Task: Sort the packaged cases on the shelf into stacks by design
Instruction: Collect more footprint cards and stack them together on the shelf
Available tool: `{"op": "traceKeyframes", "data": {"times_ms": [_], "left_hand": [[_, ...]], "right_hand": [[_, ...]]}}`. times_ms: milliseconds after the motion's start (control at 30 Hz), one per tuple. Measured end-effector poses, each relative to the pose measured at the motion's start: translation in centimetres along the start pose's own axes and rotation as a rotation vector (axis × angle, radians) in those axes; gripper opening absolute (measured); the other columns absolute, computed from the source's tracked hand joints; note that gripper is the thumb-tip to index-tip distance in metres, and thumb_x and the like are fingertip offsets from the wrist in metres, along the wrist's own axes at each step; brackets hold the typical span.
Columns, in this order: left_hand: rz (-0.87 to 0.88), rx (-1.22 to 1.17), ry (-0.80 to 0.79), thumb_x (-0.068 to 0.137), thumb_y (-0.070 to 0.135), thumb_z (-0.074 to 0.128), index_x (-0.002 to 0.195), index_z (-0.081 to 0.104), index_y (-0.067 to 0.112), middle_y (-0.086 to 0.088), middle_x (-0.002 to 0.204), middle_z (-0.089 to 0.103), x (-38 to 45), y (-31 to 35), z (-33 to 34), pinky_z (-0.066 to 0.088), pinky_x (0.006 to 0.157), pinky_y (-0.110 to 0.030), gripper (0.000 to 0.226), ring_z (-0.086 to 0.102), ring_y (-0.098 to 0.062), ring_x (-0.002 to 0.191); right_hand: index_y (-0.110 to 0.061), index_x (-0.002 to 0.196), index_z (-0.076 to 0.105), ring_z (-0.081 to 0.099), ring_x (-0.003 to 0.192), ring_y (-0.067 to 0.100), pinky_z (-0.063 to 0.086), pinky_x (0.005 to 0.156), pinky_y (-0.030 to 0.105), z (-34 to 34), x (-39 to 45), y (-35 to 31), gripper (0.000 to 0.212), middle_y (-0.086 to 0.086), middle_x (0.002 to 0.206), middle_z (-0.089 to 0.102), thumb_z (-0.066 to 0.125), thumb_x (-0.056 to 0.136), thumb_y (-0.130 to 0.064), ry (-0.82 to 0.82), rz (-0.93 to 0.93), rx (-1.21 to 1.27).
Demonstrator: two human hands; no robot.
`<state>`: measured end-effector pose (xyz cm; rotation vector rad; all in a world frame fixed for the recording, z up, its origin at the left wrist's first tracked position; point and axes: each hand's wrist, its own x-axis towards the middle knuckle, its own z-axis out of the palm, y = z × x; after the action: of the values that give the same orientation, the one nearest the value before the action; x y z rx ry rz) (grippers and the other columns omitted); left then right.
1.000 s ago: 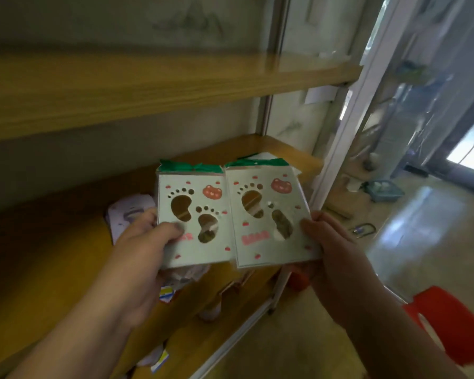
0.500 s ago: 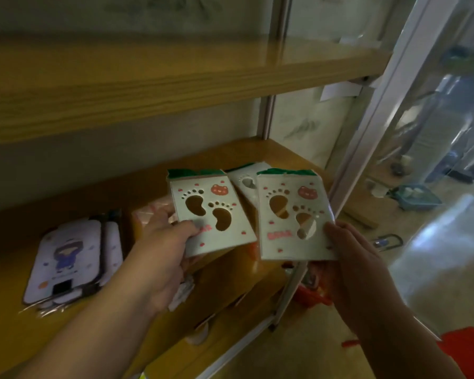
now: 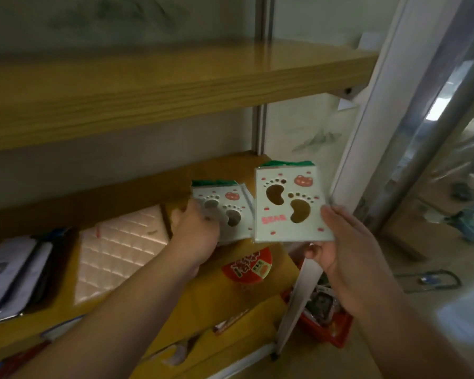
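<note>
The right hand is closed on a packaged case, which is held upright in the air in front of the shelf's right end, thumb on its front edge and fingers behind. The pale card is cut with two footprint-shaped holes, carries a small red bear face at its upper right, and is topped by a green strip. Pink lettering near its lower left is seen, but it is too blurred to be read with certainty. The left hand is closed on a second case of the same footprint design, held low over the wooden shelf, just left of the first. A quilted pink case is lying on the shelf further left, and pale purple cases are stacked at the far left. A round red lid printed with large characters is seen below the hands.
</note>
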<state>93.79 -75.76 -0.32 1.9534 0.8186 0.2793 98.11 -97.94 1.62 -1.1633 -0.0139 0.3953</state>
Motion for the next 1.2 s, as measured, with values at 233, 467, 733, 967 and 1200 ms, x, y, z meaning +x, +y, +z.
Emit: {"op": "traceKeyframes", "data": {"times_ms": [233,467,733,967,1200], "left_hand": [[0.074,0.386,0.036,0.099,0.037,0.051,0.15,0.036,0.027,-0.006,0.16,0.023,-0.7,-0.2,0.1,0.021,0.114,-0.042,0.054,0.019,-0.032,0.142],[0.229,0.393,0.159,0.097,0.034,0.058,0.15,0.036,0.029,-0.003,0.155,0.025,-3.4,-1.3,-1.7,0.016,0.114,-0.034,0.058,0.016,-0.022,0.142],[0.234,0.483,0.244,0.097,0.036,0.057,0.148,0.04,0.031,-0.001,0.157,0.019,-5.1,-2.1,-3.6,0.016,0.116,-0.04,0.055,0.011,-0.018,0.141],[0.253,0.527,0.25,0.096,0.045,0.053,0.146,0.041,0.034,0.001,0.157,0.023,-5.3,-2.3,-3.9,0.019,0.115,-0.04,0.053,0.016,-0.022,0.141],[0.334,0.665,0.252,0.094,0.053,0.045,0.148,0.04,0.027,0.0,0.159,0.03,-5.2,-2.0,-4.8,0.019,0.116,-0.039,0.06,0.015,-0.015,0.142]], "right_hand": [[-0.011,0.124,0.06,0.074,0.074,0.022,0.055,0.056,0.032,-0.7,3.6,0.1,0.034,0.013,0.101,0.077,0.061,0.094,-0.026,-0.098,0.104,-0.138],[-0.021,0.122,0.06,0.076,0.078,0.023,0.054,0.056,0.028,1.4,8.5,1.5,0.023,0.002,0.095,0.079,0.058,0.1,-0.028,-0.253,0.136,-0.366],[-0.031,0.11,0.063,0.072,0.07,0.001,0.059,0.056,0.023,4.3,11.3,2.9,0.016,-0.006,0.089,0.075,0.058,0.097,-0.039,-0.337,-0.095,-0.848],[-0.035,0.123,0.058,0.066,0.07,0.002,0.05,0.045,0.013,4.2,10.2,2.8,0.036,-0.016,0.1,0.058,0.058,0.092,-0.054,-0.294,-0.36,-1.214],[-0.035,0.14,0.045,0.051,0.121,0.005,0.056,0.092,0.032,4.1,7.5,1.1,0.052,-0.019,0.134,0.047,0.049,0.092,-0.055,-0.399,-0.622,-1.254]]}}
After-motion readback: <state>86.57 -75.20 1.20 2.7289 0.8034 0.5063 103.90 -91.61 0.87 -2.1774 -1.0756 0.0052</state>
